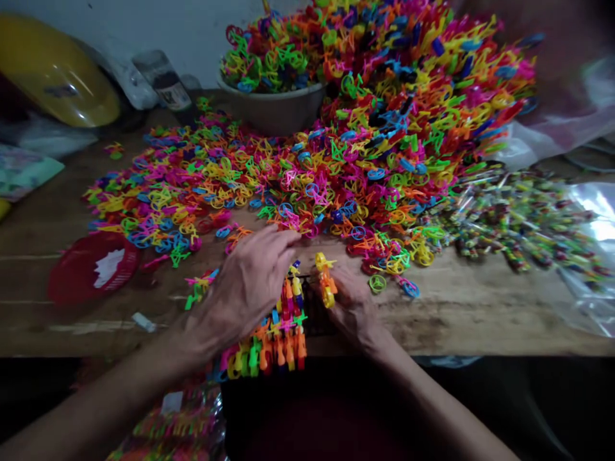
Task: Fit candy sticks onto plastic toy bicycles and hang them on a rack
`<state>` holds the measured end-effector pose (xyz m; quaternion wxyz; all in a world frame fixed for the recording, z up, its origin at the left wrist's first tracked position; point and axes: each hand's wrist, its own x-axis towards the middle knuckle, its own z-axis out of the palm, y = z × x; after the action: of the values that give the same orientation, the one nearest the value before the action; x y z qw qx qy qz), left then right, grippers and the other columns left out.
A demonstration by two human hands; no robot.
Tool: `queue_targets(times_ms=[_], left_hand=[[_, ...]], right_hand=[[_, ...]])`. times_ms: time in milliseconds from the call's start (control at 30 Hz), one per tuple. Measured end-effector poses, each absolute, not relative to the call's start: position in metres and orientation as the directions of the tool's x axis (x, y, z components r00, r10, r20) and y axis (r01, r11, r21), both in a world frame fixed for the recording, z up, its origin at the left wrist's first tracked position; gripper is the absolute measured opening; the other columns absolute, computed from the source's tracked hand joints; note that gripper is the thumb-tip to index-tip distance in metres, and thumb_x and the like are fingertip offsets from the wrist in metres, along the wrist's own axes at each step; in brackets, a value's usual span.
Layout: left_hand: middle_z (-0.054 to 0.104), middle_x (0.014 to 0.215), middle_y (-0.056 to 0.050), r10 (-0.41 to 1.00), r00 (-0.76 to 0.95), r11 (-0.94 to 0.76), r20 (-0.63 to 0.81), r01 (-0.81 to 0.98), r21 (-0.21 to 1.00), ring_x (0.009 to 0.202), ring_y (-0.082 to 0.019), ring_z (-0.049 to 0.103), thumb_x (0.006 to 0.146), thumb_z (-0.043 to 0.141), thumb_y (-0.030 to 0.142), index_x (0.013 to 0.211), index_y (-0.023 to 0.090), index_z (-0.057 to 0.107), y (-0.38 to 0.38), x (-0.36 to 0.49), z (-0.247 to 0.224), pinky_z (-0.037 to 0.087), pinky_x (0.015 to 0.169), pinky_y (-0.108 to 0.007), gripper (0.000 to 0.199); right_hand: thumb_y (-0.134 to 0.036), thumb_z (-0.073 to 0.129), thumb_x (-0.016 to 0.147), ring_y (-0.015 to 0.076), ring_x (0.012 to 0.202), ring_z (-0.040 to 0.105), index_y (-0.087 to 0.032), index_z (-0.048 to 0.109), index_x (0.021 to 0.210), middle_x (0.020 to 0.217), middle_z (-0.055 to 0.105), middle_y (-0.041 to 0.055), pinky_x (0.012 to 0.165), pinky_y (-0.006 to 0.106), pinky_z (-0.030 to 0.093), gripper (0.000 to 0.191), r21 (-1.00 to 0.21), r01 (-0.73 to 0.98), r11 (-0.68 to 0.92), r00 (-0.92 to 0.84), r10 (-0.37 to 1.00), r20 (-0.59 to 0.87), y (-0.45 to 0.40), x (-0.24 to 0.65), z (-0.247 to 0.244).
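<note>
My right hand (353, 304) is closed on a small plastic toy rider on a bicycle (327, 282), yellow and orange, held upright between thumb and fingers. My left hand (257, 272) hovers to its left, fingers stretched forward and right, near the edge of the loose parts; its thumb is hidden. Nothing shows in the left fingers. Under and in front of the left hand, assembled toy riders (283, 346) stand in tight rows at the table's front edge. Beside them, between the hands, is a dark rack (317, 314), partly covered.
A big heap of coloured plastic bicycle parts (375, 173) spreads across the back, around a full basin (273, 105). Wrapped pieces (523, 221) lie right, near clear plastic (596, 218). Left are a red lid-like dish (91, 269), a jar (163, 83) and a yellow helmet-like object (57, 70).
</note>
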<state>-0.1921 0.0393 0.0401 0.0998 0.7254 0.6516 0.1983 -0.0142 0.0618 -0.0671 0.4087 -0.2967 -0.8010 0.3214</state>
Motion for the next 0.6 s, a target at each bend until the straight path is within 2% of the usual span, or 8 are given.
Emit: queue_targets(times_ms=[67,167,267,433,600], left_hand=[[0.059,0.124,-0.011,0.974,0.164,-0.207,0.158,0.927,0.314,0.12,-0.025,0.05,0.093,0.035,0.02,0.12,0.01,0.056,0.026,-0.195,0.022,0.039,0.103,-0.045,0.036],[0.064,0.114,-0.012,0.957,0.25,-0.283,0.149,0.92,0.272,0.105,-0.025,0.058,0.091,0.035,0.016,0.117,0.009,0.056,0.018,-0.198,0.003,0.045,0.093,-0.044,0.034],[0.066,0.108,-0.011,0.957,0.248,-0.281,0.148,0.92,0.273,0.098,-0.024,0.06,0.09,0.035,0.016,0.114,0.01,0.056,0.018,-0.2,-0.001,0.047,0.087,-0.042,0.032],[0.065,0.111,-0.01,0.962,0.234,-0.268,0.139,0.909,0.319,0.102,-0.023,0.059,0.09,0.036,0.017,0.114,0.011,0.055,0.017,-0.201,0.002,0.045,0.092,-0.04,0.032],[0.066,0.107,-0.009,0.969,0.215,-0.243,0.119,0.915,0.323,0.098,-0.023,0.059,0.092,0.035,0.02,0.114,0.012,0.056,0.018,-0.199,0.0,0.045,0.089,-0.039,0.031]], right_hand=[[-0.012,0.047,0.085,0.0177,0.074,0.055,-0.019,0.062,0.089,0.078,0.064,0.004,0.072,0.033,0.045,0.017,-0.763,0.223,0.607,-0.544,0.727,0.419,0.064,-0.023,-0.069],[-0.013,0.047,0.087,0.0187,0.074,0.051,-0.018,0.064,0.092,0.077,0.064,0.0042,0.074,0.034,0.042,0.018,-0.753,0.267,0.602,-0.586,0.721,0.369,0.066,-0.029,-0.073],[-0.013,0.046,0.087,0.019,0.075,0.051,-0.018,0.064,0.092,0.077,0.063,0.0046,0.077,0.035,0.042,0.019,-0.72,0.278,0.636,-0.613,0.695,0.377,0.067,-0.029,-0.077],[-0.012,0.045,0.088,0.0189,0.081,0.053,-0.019,0.063,0.094,0.082,0.063,0.0051,0.082,0.036,0.042,0.02,-0.693,0.289,0.661,-0.64,0.671,0.373,0.066,-0.028,-0.077],[-0.011,0.045,0.087,0.0214,0.092,0.052,-0.017,0.063,0.09,0.085,0.061,0.0076,0.083,0.036,0.043,0.019,-0.666,0.334,0.667,-0.65,0.675,0.349,0.065,-0.03,-0.078]])
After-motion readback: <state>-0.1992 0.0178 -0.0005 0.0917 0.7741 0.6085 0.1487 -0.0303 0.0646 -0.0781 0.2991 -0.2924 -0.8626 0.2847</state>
